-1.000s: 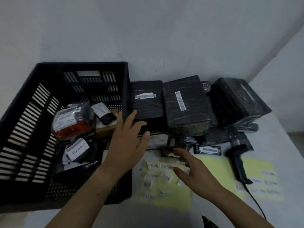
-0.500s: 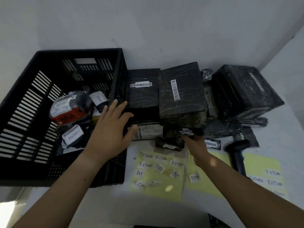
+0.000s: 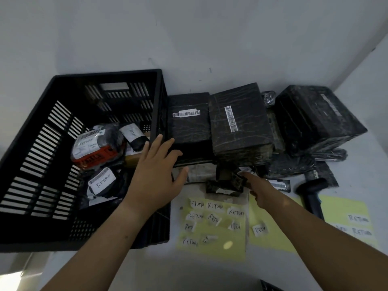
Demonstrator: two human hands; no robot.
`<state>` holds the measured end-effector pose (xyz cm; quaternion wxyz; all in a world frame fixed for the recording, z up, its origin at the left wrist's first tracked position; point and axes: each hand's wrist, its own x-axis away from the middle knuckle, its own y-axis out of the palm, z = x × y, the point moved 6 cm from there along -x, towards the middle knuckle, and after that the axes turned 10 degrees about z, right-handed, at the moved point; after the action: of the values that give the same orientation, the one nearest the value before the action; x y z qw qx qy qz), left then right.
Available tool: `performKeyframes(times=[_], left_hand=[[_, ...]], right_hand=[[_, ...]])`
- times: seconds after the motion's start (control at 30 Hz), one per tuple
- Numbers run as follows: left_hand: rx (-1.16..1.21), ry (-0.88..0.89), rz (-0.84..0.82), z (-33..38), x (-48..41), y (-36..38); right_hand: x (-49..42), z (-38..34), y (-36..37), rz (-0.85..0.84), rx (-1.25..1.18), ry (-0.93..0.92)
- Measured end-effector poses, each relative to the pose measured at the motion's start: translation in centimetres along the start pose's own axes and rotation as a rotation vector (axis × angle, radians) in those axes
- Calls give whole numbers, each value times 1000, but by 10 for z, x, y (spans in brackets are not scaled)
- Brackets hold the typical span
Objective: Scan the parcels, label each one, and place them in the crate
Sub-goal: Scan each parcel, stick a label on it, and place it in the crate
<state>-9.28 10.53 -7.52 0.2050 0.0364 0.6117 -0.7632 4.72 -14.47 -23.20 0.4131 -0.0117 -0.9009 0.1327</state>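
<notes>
Pretty sure this is the "grab the next one" step: a few parcels (image 3: pixel 94 148) with RETURN stickers on them are already down in the crate (image 3: pixel 105 73), which takes up the left side of the table (image 3: pixel 189 274), and a row of unlabelled black boxes (image 3: pixel 239 122) is stacked along the back edge against the wall. The right hand (image 3: pixel 264 194) is stretched out to a small dark parcel (image 3: pixel 225 184) lying just in front of those boxes, around the middle of the table. Its fingertips are right at the parcel's right end, but I honestly can't tell if they've pinched it or are only touching it. The left hand (image 3: pixel 155 171) is flat and relaxed with the fingers spread, holding nothing, sitting over the crate's right wall with the fingertips at the near edge of the leftmost box. That puts the small parcel between the two hands, closer to the right one. My guess for the next move: get a proper grip on it, turn it so its barcode shows, then go for the scanner (image 3: pixel 312 192), which is lying untouched just to the right of that hand, toward the right edge. After that, peel a RETURN sticker (image 3: pixel 215 206) off the yellow sheet (image 3: pixel 212 246) at the front middle, directly below the parcel.
</notes>
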Motion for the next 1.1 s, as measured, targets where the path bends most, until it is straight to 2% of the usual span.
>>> performKeyframes(times=[0.13,0.4,0.47,0.53,0.6,0.63,0.73,0.8,0.9,1.03,1.1], left_hand=[[18,-4,-2,-1,-1,1],[70,31,39,-1,-1,-2],[43,114,61,10,1,-5],[115,147,58,33,8,-4],[319,47,-28,62,16,3],[448,-59,-109,75,21,9],[936,-541,-407,102,34,35],[1121,-779,-496,111,41,53],[1154,-878,-573,117,50,73],[1178,-901,-657,130,59,86],[1164,-904,-629,134,59,88]], right_hand=[[6,2,-6,27,-20,10],[49,28,-16,-72,-96,56],[73,29,-20,-128,-142,21],[100,24,-26,-191,-181,-62],[123,16,-34,-223,-162,-163],[132,12,-40,-213,-117,-220],[150,-3,-59,-192,65,-421],[153,-10,-73,-193,165,-515],[146,-16,-90,-218,278,-586],[131,-21,-99,-370,452,-612],[114,-23,-107,-384,423,-588]])
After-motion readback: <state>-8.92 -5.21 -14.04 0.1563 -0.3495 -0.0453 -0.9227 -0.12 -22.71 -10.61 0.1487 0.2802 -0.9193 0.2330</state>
